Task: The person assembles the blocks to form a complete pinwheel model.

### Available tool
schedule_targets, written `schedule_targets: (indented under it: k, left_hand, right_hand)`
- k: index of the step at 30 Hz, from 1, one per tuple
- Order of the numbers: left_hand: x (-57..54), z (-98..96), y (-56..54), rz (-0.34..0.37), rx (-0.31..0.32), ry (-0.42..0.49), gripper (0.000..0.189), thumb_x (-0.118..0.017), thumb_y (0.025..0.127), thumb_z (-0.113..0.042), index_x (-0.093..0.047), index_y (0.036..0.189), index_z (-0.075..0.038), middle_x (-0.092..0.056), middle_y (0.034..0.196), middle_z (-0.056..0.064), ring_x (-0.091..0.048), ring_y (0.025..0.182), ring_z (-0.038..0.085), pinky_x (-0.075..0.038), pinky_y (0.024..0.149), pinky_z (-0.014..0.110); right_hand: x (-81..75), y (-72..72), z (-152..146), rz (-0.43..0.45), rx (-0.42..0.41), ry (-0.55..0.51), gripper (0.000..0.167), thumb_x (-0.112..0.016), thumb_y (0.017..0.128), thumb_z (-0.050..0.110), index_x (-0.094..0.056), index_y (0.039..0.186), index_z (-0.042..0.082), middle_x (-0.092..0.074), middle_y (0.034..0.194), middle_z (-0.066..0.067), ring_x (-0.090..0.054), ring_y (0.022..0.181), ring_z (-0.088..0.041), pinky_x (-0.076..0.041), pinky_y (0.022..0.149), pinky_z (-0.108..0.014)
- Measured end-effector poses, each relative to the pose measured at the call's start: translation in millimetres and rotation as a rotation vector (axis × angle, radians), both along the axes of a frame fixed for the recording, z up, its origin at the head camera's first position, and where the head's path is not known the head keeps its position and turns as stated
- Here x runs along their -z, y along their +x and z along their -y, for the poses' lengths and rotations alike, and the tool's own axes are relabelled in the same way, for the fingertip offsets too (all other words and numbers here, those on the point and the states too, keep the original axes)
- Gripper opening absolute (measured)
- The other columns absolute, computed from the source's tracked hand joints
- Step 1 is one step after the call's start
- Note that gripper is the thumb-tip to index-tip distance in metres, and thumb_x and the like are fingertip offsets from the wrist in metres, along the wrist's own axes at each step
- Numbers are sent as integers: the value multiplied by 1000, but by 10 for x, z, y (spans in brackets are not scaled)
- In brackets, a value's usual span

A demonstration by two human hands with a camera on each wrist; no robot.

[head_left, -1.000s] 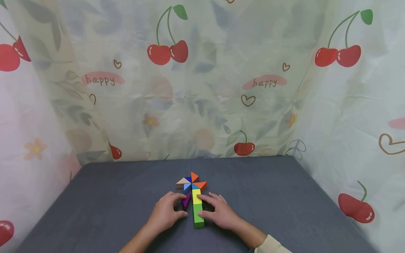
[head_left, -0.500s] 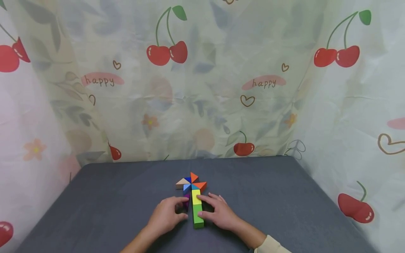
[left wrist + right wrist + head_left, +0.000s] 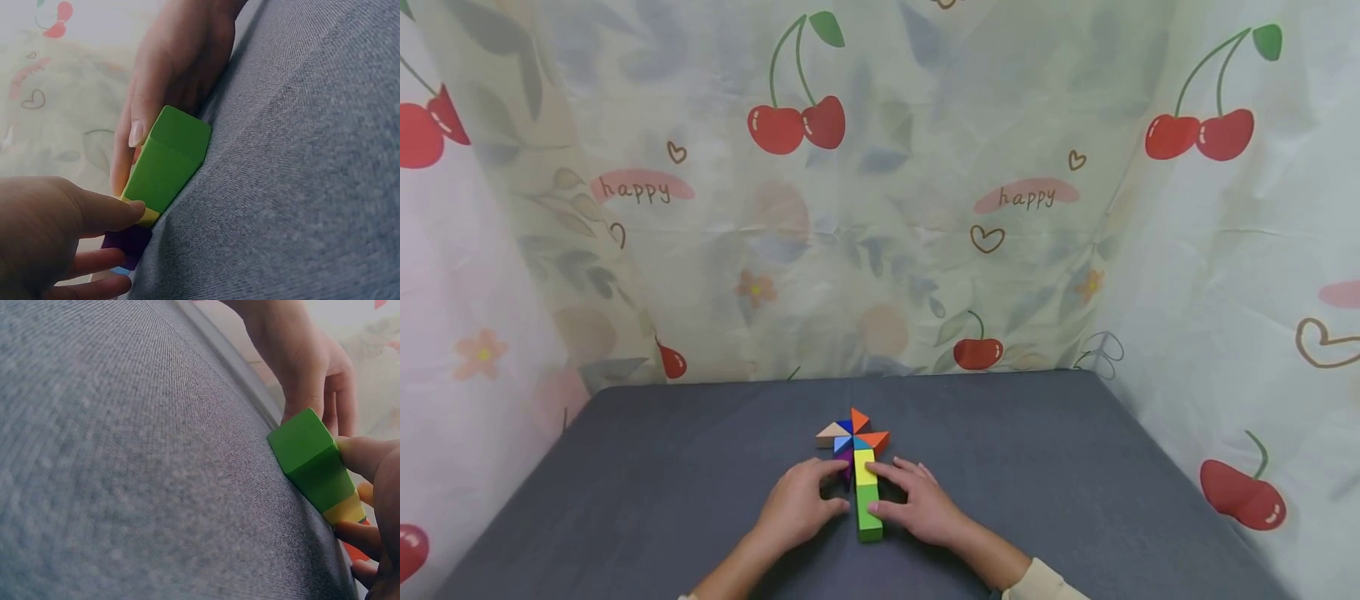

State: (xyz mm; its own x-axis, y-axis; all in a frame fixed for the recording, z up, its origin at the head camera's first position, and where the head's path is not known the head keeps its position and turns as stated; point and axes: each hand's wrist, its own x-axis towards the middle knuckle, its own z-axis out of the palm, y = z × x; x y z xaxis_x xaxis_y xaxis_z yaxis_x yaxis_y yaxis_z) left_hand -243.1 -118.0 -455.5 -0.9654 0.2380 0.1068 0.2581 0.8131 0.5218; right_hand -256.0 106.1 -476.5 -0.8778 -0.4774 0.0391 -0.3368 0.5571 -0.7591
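Observation:
In the head view, a yellow block (image 3: 865, 467) and a green block (image 3: 869, 512) form a straight row toward the person. My right hand (image 3: 921, 500) rests against their right side, index finger at the yellow block and thumb at the green one. A purple triangular block (image 3: 847, 461) stands beside the yellow block's left side. Fingertips of my left hand (image 3: 801, 500) touch it and partly hide it. The left thumb is apart from it, near the green block. In the left wrist view, the fingers lie along the purple block (image 3: 128, 245).
Beyond the row, several triangular blocks fan out like a pinwheel: two orange blocks (image 3: 872, 440), a beige block (image 3: 833, 433), a light blue block (image 3: 842, 444), a dark blue block (image 3: 846, 425) and a teal block (image 3: 861, 443). Dark grey cloth (image 3: 700, 450) covers the table; a printed curtain (image 3: 880, 208) surrounds it.
The purple block has turned and moved away from the person, up to the light blue block and alongside the yellow one. My left hand shifted slightly with it; the right hand stayed in place.

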Motion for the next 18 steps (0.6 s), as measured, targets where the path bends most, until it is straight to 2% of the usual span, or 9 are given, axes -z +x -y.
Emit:
schedule_targets:
  k: [9, 14, 18]
  left_hand:
    - [7, -3, -24, 14, -6, 24, 55, -84, 76, -32, -67, 126, -17, -66, 110, 1, -58, 91, 19, -49, 81, 49]
    - [32, 4, -50, 28, -15, 49, 54, -82, 78, -34, -66, 127, -17, -65, 118, 4, -60, 107, 27, -46, 90, 55]
    - [44, 14, -67, 34, -16, 70, 53, -81, 79, -35, -66, 127, -17, -65, 119, 5, -58, 111, 30, -45, 92, 56]
  right_hand:
    - [2, -8, -2, 8, 9, 4, 56, -68, 89, 47, -54, 140, 31, -49, 144, -6, -31, 139, -36, -8, 110, -64]
    - [-6, -3, 8, 18, 14, 10, 56, -68, 88, 47, -54, 140, 31, -49, 144, -6, -30, 139, -36, -8, 110, -64]
    - [-10, -1, 12, 23, 18, 11, 56, -68, 88, 47, -54, 140, 31, -48, 144, -6, -30, 139, -35, -8, 110, -64]
